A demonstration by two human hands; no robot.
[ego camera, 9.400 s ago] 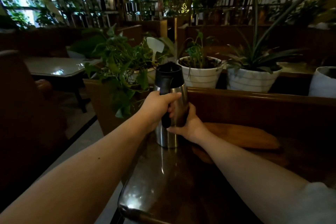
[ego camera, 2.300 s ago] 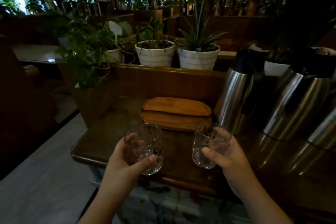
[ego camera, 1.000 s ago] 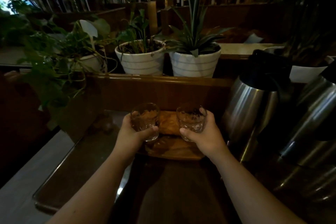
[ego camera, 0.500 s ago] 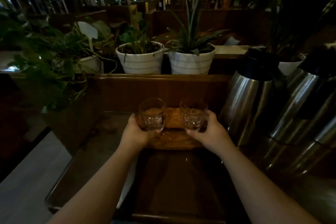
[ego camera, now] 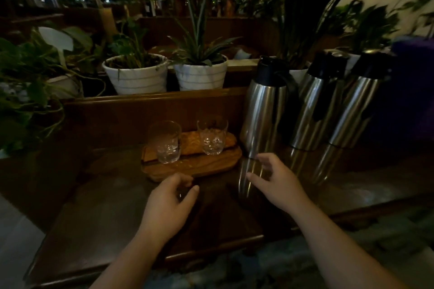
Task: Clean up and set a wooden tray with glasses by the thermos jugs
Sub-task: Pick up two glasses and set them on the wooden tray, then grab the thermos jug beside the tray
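Note:
Two clear cut glasses stand upright on the oval wooden tray (ego camera: 206,166): the left glass (ego camera: 165,142) and the right glass (ego camera: 212,136). The tray lies on a dark wooden table (ego camera: 105,213), just left of three steel thermos jugs with black tops (ego camera: 267,110), (ego camera: 317,105), (ego camera: 354,105). My left hand (ego camera: 168,206) hovers in front of the tray, fingers curled and apart, holding nothing. My right hand (ego camera: 277,183) is open near the base of the nearest jug, also with nothing in it.
A wooden ledge runs behind the table with two white striped plant pots (ego camera: 136,75), (ego camera: 200,74). Leafy plants (ego camera: 30,91) hang over the left side. The table's front edge (ego camera: 211,253) is close to me.
Both hands have let go of the glasses, which now stand on the tray. My hands have drawn back toward me, the right one drifting toward the nearest jug.

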